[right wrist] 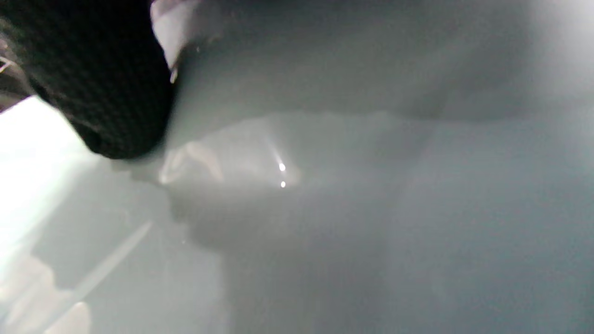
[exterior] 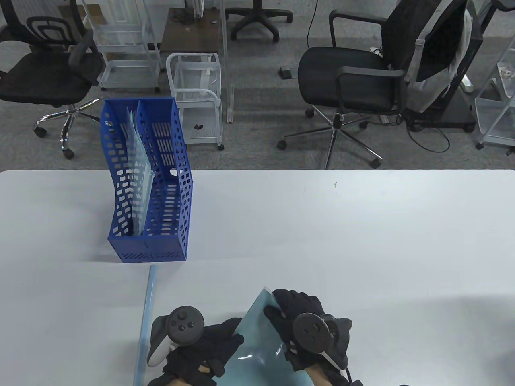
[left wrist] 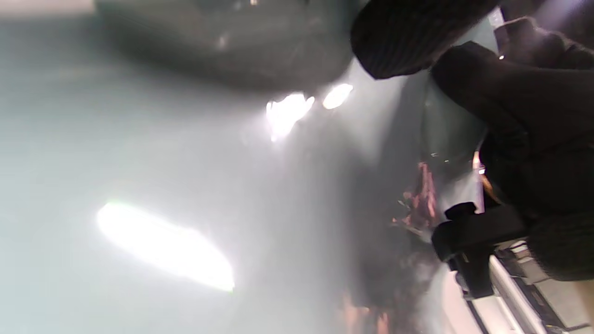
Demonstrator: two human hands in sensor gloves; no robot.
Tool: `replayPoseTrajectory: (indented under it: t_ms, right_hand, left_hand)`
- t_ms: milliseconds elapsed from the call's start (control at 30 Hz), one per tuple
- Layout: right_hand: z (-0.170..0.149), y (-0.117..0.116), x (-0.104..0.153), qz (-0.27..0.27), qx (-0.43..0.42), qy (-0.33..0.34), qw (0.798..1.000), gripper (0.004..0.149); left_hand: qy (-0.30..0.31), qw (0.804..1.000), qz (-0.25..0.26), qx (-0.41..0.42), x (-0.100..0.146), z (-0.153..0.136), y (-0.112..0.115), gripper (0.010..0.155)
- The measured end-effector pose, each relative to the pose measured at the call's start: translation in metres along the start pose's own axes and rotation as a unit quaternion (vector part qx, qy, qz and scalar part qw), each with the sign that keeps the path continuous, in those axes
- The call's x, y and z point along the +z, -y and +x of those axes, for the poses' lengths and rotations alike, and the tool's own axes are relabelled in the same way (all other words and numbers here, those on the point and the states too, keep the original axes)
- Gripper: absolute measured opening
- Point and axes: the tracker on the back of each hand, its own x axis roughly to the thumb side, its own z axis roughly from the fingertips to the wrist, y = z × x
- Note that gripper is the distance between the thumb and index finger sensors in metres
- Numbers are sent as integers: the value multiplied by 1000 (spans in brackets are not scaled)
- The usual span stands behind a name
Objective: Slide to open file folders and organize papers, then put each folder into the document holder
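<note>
Office chairs and white wire carts crowd the grey floor behind a wide white table, and on that table, toward the left, stands the blue document holder, upright, with translucent folders already leaning inside one of its compartments. Just in front of the holder lies a long pale-blue slide bar, running down toward the near edge, apart from the holder's base.

Down at the near edge, both gloved hands are on a teal file folder, which is raised off the table and bowed between them. Right hand grips the folder's right edge near its upper corner, fingers curled over the rim. Left hand holds the lower left part of the sheet, fingers wrapped at its edge, just right of the slide bar.

Left wrist view: glossy folder surface fills the picture, glare streaking across it, dark gloved fingers at the right. Right wrist view: the same grey-green sheet up close, one gloved fingertip pressed on it at top left.
</note>
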Motion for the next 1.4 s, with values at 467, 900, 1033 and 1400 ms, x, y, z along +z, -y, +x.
replayPoseTrajectory:
  t_ms: [467,900,1033,1400]
  right_hand:
    - [-13,-20,-6,53,114,28,992,49]
    - [-10,-21,-6,72,137,36,987,47]
    - [-9,-22,-6,76,142,40,986,47]
    - [-4,-25,-6,86,150,45,984,47]
  left_hand:
    - [-241,928,232,-163,35,-38,-86,67]
    - [-407,891,140,-145,36,-81,-108,70]
    - [-427,878,131,-172,28,-83,-104,68]
    - [-448,829,138,-306,-5,-67,-83,56]
